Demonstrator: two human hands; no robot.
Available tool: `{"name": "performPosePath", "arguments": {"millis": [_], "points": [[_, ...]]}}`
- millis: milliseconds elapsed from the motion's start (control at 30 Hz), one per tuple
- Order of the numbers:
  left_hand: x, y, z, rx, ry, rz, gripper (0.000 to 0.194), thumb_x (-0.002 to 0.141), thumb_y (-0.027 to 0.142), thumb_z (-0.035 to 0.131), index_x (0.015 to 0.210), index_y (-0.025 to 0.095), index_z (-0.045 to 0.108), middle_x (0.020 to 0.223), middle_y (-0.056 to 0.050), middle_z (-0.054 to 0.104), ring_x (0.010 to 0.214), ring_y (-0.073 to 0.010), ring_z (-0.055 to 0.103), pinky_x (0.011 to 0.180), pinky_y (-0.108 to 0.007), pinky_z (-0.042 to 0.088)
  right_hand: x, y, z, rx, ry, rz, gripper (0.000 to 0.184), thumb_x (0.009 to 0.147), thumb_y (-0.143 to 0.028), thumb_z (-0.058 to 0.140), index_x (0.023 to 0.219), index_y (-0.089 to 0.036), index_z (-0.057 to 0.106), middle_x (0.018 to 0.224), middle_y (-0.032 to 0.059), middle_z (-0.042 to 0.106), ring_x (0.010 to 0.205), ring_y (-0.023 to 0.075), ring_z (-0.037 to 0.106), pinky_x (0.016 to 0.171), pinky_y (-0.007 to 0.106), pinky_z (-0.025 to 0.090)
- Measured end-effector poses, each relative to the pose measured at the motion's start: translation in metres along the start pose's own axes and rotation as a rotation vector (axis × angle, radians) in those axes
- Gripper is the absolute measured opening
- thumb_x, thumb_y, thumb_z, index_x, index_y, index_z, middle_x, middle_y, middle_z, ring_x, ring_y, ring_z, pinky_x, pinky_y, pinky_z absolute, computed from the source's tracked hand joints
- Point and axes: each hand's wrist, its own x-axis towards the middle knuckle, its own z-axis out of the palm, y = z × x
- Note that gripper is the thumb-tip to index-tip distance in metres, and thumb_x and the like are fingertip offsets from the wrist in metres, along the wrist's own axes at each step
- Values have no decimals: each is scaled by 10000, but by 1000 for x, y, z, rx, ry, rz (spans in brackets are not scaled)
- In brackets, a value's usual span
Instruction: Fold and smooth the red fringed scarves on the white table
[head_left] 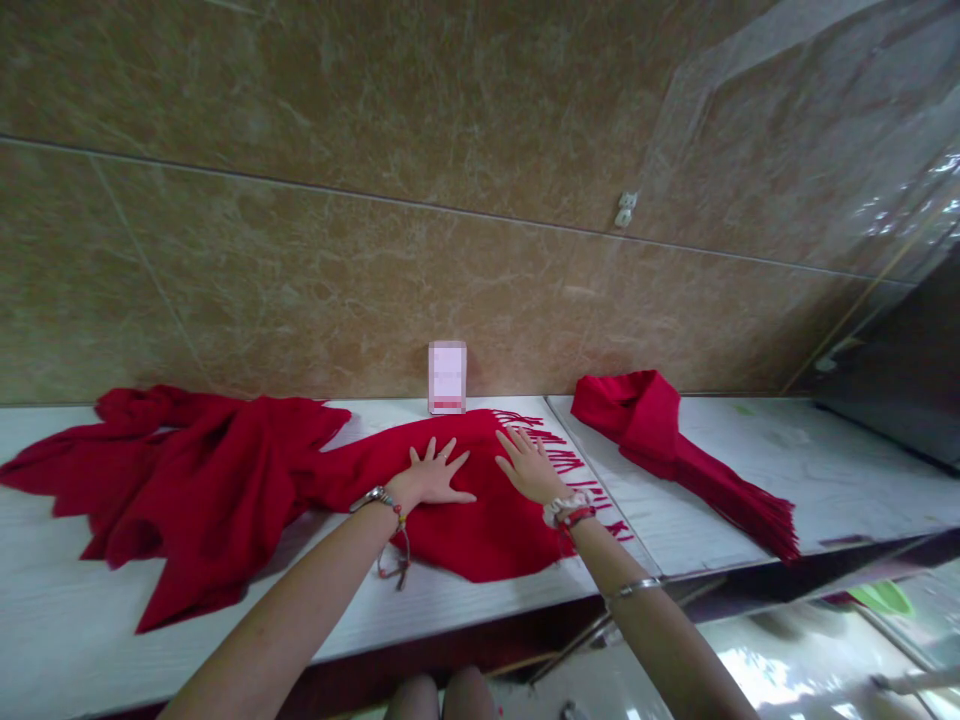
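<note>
A long red scarf (225,490) with a fringed end lies spread across the white table (60,640), bunched at the left. My left hand (435,475) rests flat on the scarf's smoother right part, fingers spread. My right hand (529,465) lies flat beside it, fingers apart, close to the fringe (577,470). Both wrists wear bracelets. Neither hand holds anything.
A second red scarf (675,450), folded narrow with a fringed tip, lies on the adjoining white table to the right. A small pink card (447,376) stands against the brown marble wall (375,200). A dark object sits at far right. The shiny floor shows below the table edge.
</note>
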Motion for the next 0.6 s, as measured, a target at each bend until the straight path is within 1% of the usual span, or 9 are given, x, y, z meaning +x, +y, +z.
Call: {"name": "performPosePath", "arguments": {"millis": [100, 167, 233, 333, 400, 467, 533, 567, 600], "points": [[-5, -3, -4, -1, -5, 20, 884, 665, 741, 406, 1379, 270, 182, 1448, -127, 78, 1278, -442, 33, 889, -701, 135, 14, -6, 13, -19, -44, 16, 466, 887, -377, 318, 1317, -200, 356, 1394, 105, 314, 1286, 262, 240, 998, 516, 234], [-11, -12, -7, 19, 42, 33, 796, 724, 712, 354, 1373, 277, 201, 1447, -112, 113, 1290, -411, 62, 909, -684, 139, 16, -6, 22, -33, -37, 22, 446, 892, -376, 303, 1303, -220, 378, 1377, 100, 347, 1270, 249, 281, 989, 506, 251], [-22, -27, -13, 72, 151, 26, 685, 792, 644, 321, 1363, 274, 240, 1441, -102, 167, 1300, -372, 100, 942, -650, 141, 14, -4, 29, -54, 1, 21, 434, 892, -371, 303, 1294, -234, 392, 1366, 100, 364, 1256, 242, 311, 979, 496, 269], [-51, -63, -23, 211, 339, -36, 575, 827, 542, 379, 1329, 266, 327, 1415, -101, 260, 1298, -345, 152, 979, -615, 112, 11, 1, 31, -78, 41, 13, 426, 890, -362, 305, 1285, -237, 405, 1351, 108, 387, 1239, 245, 340, 961, 493, 290], [-77, -90, -27, 307, 418, -134, 561, 809, 503, 443, 1309, 263, 365, 1407, -104, 277, 1294, -360, 150, 975, -630, 69, 11, 3, 32, -86, 47, 11, 427, 892, -354, 296, 1285, -231, 406, 1349, 112, 389, 1239, 244, 341, 958, 490, 293], [-106, -116, -26, 368, 453, -297, 618, 766, 494, 507, 1315, 253, 358, 1422, -118, 234, 1292, -399, 89, 943, -669, 70, 12, 4, 33, -92, 41, 16, 430, 892, -351, 293, 1285, -219, 407, 1352, 114, 386, 1240, 243, 340, 962, 483, 291], [-134, -136, -22, 363, 419, -502, 714, 703, 444, 597, 1332, 239, 330, 1435, -150, 170, 1272, -455, 69, 895, -696, 158, 13, 5, 35, -103, 46, 14, 432, 890, -353, 297, 1282, -212, 413, 1349, 112, 391, 1236, 242, 347, 963, 478, 291], [-145, -145, -20, 337, 377, -594, 743, 685, 382, 627, 1341, 232, 312, 1434, -170, 153, 1258, -472, 109, 871, -685, 230, 13, 6, 37, -110, 57, 8, 430, 889, -352, 298, 1278, -213, 417, 1344, 109, 399, 1230, 243, 356, 960, 476, 297], [-155, -151, -19, 303, 333, -651, 741, 686, 300, 628, 1346, 221, 300, 1427, -188, 165, 1244, -466, 185, 857, -644, 304, 14, 7, 39, -117, 71, -3, 426, 888, -351, 298, 1273, -218, 423, 1337, 105, 410, 1223, 245, 366, 951, 476, 307]]}}
